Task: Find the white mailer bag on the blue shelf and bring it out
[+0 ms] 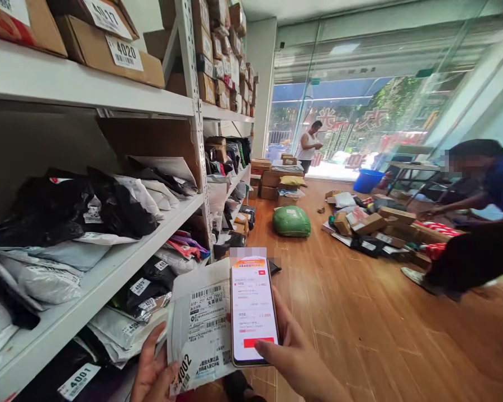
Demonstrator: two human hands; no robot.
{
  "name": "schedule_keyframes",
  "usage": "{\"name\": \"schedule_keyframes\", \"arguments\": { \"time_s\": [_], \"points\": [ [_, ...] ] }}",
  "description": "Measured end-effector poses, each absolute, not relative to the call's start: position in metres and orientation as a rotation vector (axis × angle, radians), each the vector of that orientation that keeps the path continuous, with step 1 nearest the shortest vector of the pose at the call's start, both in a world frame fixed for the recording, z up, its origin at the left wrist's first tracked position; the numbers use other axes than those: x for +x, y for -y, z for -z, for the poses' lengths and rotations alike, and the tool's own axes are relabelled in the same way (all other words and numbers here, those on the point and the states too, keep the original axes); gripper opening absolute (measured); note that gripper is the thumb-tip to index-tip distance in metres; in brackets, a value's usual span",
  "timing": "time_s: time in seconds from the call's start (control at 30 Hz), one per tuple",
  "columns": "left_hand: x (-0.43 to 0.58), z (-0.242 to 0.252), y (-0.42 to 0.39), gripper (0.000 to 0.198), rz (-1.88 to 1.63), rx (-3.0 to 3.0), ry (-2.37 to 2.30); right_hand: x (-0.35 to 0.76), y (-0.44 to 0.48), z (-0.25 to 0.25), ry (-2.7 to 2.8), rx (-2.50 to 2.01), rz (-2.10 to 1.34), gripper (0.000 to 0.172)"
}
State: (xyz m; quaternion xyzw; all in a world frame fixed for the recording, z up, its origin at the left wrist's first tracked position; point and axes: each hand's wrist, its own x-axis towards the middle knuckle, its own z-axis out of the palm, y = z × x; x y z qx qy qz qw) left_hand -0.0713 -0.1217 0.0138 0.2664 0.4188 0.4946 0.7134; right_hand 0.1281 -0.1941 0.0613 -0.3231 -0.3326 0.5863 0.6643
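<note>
My left hand (153,371) is at the bottom of the view, closed on a white plastic parcel bag (199,329) with a barcode label and a sticker reading 4002. My right hand (295,352) grips a smartphone (252,310) upright, thumb on its lower screen. The lit screen shows a white list with a red button. The phone overlaps the parcel's right edge. Both hands are beside the lower shelf of the white rack (109,279).
The shelves on the left carry black and grey parcel bags and numbered cardboard boxes (109,53). A green sack (292,221) and a heap of boxes (373,226) lie on the wooden floor. One person (482,223) bends over the heap at right; another (309,146) stands by the glass front.
</note>
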Motion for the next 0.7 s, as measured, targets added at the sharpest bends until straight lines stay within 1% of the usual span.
{"name": "schedule_keyframes", "arguments": {
  "time_s": [0.07,0.17,0.27,0.47,0.7],
  "points": [
    [-0.069,-0.02,0.129,0.073,-1.031,0.591,-0.881,0.124,0.205,-0.06,0.74,-0.768,-1.273,0.097],
    [-0.065,-0.03,0.137,0.06,-1.059,0.772,-0.852,0.121,0.219,-0.058,0.705,-0.804,-1.255,0.102],
    [-0.065,-0.034,0.14,0.055,-1.091,0.934,-0.792,0.12,0.228,-0.056,0.662,-0.87,-1.258,0.11],
    [-0.067,-0.029,0.137,0.065,-1.049,1.089,-0.715,0.124,0.235,-0.058,0.65,-0.892,-1.194,0.108],
    [-0.044,-0.036,0.136,0.068,-1.003,1.015,-0.734,0.133,0.246,-0.065,0.636,-0.859,-1.127,0.109]
  ]
}}
